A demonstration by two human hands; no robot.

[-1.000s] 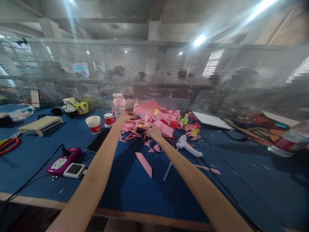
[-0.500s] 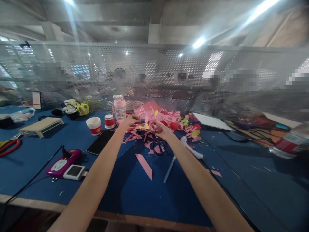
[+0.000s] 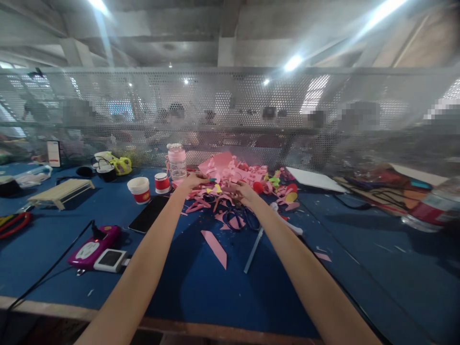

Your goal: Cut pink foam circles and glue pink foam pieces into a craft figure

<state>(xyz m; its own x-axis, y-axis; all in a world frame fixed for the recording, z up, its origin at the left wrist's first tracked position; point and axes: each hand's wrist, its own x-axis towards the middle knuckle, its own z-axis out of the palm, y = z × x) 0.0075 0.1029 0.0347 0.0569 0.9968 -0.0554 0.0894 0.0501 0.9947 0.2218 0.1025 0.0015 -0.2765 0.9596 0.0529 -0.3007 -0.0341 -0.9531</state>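
Both my arms reach far across the blue table (image 3: 201, 282) into a heap of pink paper scraps (image 3: 230, 175) mixed with red, yellow and green cut-outs. My left hand (image 3: 193, 181) lies on the heap's left edge, its fingers curled over scraps near a small teal piece. My right hand (image 3: 241, 191) is turned palm-up in the middle of the heap, fingers bent around pink scraps. Dark-handled scissors (image 3: 235, 219) lie just below my right wrist. A white glue gun (image 3: 287, 221) is partly hidden behind my right forearm.
A pink-lidded bottle (image 3: 177, 162), two red-and-white cups (image 3: 139, 189), a black phone (image 3: 148, 213), a magenta device with a cable (image 3: 94, 239), a wooden stand (image 3: 61, 190) sit left. A white sheet (image 3: 316, 179) and cluttered items lie right. A perforated metal screen (image 3: 230, 115) backs the table.
My right hand has moved up and right into the heap and turned palm-up. My left hand shifted slightly toward the heap's edge. The camera tilted a little.
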